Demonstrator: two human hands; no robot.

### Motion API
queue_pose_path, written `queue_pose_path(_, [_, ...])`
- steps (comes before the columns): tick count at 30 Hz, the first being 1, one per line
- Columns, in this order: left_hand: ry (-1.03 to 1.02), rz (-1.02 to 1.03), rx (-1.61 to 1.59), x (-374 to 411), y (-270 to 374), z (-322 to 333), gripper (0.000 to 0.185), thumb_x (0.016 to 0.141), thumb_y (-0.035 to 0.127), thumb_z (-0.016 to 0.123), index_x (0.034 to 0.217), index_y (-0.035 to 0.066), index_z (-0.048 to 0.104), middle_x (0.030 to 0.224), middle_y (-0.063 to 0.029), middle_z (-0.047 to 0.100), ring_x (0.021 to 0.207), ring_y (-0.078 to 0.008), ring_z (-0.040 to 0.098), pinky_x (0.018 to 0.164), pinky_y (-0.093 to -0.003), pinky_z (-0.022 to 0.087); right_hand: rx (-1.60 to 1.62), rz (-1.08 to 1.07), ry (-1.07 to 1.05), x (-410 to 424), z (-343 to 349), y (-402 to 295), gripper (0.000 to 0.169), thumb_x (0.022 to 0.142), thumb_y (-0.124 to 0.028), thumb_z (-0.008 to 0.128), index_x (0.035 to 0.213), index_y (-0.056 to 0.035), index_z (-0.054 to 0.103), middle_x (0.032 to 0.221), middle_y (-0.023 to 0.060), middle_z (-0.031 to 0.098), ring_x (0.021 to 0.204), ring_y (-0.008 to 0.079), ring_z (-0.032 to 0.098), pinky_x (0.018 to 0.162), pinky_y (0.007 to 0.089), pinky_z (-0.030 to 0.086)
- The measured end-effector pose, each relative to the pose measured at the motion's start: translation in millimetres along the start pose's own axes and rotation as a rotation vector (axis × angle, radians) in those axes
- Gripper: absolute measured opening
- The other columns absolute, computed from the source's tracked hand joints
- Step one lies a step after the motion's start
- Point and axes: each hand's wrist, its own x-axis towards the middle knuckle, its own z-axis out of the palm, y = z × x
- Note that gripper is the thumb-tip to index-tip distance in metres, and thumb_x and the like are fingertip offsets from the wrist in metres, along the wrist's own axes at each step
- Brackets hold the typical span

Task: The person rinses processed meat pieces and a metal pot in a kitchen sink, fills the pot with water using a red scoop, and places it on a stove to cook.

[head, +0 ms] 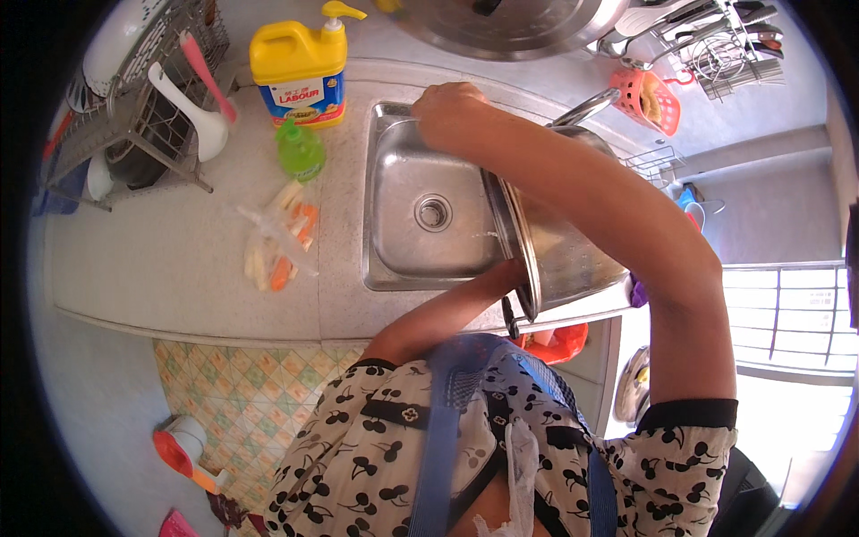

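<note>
A large stainless steel pot [570, 248] lies tilted on its side over the right part of the steel sink [370, 201], its rim facing left. My left hand [515, 268] is at the pot's lower rim, mostly hidden by it, so its grip cannot be seen. My right arm crosses in front of the pot, and my right hand [446, 111] is bent down at the sink's back edge. Its fingers are hidden, and I cannot tell if they hold something. Left of the sink, peeled vegetable pieces, white and orange [282, 272], lie by clear plastic.
A yellow detergent jug [298, 60] and a green soap bottle [300, 151] stand behind the vegetables. At the left is a wire dish rack [144, 144]; a big metal lid [503, 40] is at the back. A red bag [560, 344] hangs below the counter edge.
</note>
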Motion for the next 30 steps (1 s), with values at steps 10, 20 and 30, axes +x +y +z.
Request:
queue_pose_path(10, [-0.051,-0.033,-0.134,-12.1,-1.0,0.6,0.095,0.068,0.058,0.056,0.137,0.003,0.023,0.143,-0.0257,0.011,0.130,-0.0487,0.007,0.100,-0.0647,0.009,0.085,-0.066,0.109,-34.8,6.3,48.6,0.030,0.076,-0.014,0.058,0.105,-0.0087,0.063,0.105,0.0107,0.063,0.088,0.0300,0.063,0.066,0.0411,0.051])
queue_pose_path(20, [-0.089,-0.211,-0.460,0.0,-6.8,-163.7,0.046,0.076,0.013,0.065,0.118,0.004,0.050,0.119,-0.0138,0.049,0.104,-0.0268,0.051,0.090,-0.0353,0.041,1.240,0.343,0.514,-228.5,131.7,216.5,0.034,0.088,-0.024,0.050,0.111,-0.0010,0.056,0.062,0.0023,0.054,0.055,0.0082,0.054,0.052,0.0241,0.044])
queue_pose_path(30, [-0.636,-1.089,-1.277,-59.4,-35.3,-66.6,0.034,0.085,0.028,0.055,0.109,0.004,0.052,0.093,-0.0010,0.057,0.086,-0.0102,0.052,0.077,-0.0234,0.040,1.482,0.638,0.735,-322.2,231.0,206.8,0.034,0.088,-0.024,0.051,0.108,0.0026,0.053,0.058,0.0005,0.050,0.052,0.0083,0.053,0.050,0.0225,0.040])
